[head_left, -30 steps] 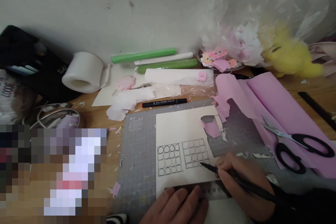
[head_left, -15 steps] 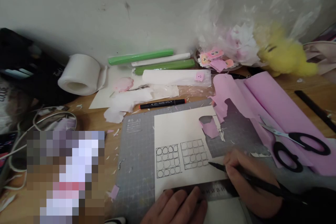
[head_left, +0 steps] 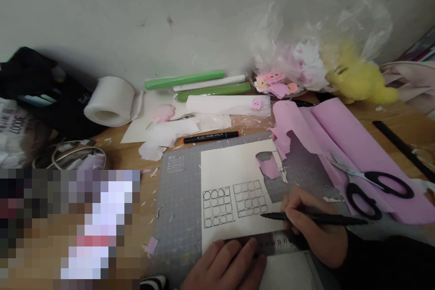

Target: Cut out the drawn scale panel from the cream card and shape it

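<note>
My right hand (head_left: 307, 222) is closed around a black pen (head_left: 316, 218), its tip just below the right-hand grid on a sheet of white paper (head_left: 217, 170). Two inked grids of small circles (head_left: 218, 206) are drawn on the sheet, which has a cut-out at its upper right. My left hand (head_left: 226, 265) lies with its fingers across a dark metal ruler (head_left: 275, 242) along the lower part of the paper, pressing it down. Below the ruler lies a pale rectangular piece (head_left: 288, 272). All this is on a grey cutting mat (head_left: 180, 208).
Black-handled scissors (head_left: 377, 186) rest on pink paper (head_left: 370, 154) at right. A black marker (head_left: 210, 137), white paper roll (head_left: 110, 99), green rolls (head_left: 185, 79), plastic bag (head_left: 306, 54) and yellow plush (head_left: 356, 77) lie behind. A pixelated patch covers the lower left.
The pen tip has shifted slightly left and down, and the pen lies flatter. My left hand stays on the ruler. The whole view has shifted a little.
</note>
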Demonstrator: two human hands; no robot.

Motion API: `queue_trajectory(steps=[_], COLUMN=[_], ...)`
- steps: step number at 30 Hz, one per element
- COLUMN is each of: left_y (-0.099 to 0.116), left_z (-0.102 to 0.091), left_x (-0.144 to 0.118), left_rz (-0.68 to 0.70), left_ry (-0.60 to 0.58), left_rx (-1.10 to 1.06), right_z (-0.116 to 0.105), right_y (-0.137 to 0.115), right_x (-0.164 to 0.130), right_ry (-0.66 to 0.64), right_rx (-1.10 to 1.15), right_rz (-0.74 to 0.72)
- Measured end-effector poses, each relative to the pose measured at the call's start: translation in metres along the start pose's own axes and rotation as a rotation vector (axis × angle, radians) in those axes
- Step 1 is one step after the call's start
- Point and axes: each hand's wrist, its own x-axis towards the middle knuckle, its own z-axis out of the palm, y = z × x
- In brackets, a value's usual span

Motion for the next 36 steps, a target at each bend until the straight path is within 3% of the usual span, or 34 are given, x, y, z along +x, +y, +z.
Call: queue_trajectory(steps=[5, 11, 15, 19, 24, 31, 36], left_y=[-0.004, 0.000, 0.003, 0.000, -0.001, 0.008, 0.015], left_z=[-0.002, -0.023, -0.034, -0.037, -0.040, -0.040, -0.043], left_x=[-0.002, 0.004, 0.005, 0.003, 0.000, -0.002, -0.001], left_rz=[0.073, -0.007, -0.090, -0.303, -0.485, -0.522, -0.556], left_ry=[-0.031, -0.318, -0.301, -0.235, -0.218, -0.261, -0.278], left_rx=[-0.047, -0.163, -0.191, -0.141, -0.048, -0.042, -0.049], right_z=[0.006, 0.009, 0.009, 0.008, 0.009, 0.022, 0.028], right_y=[0.000, -0.001, 0.002, 0.005, 0.001, -0.010, -0.006], right_x=[0.002, 0.005, 0.005, 0.006, 0.002, -0.018, -0.024], right_ry=[0.055, 0.114, 0.110, 0.075, -0.057, -0.346, -0.457], right_rx=[0.009, 0.017, 0.028, 0.065, 0.179, 0.300, 0.302], right_rz=[0.007, 0.014, 0.018, 0.012, -0.007, -0.053, -0.094])
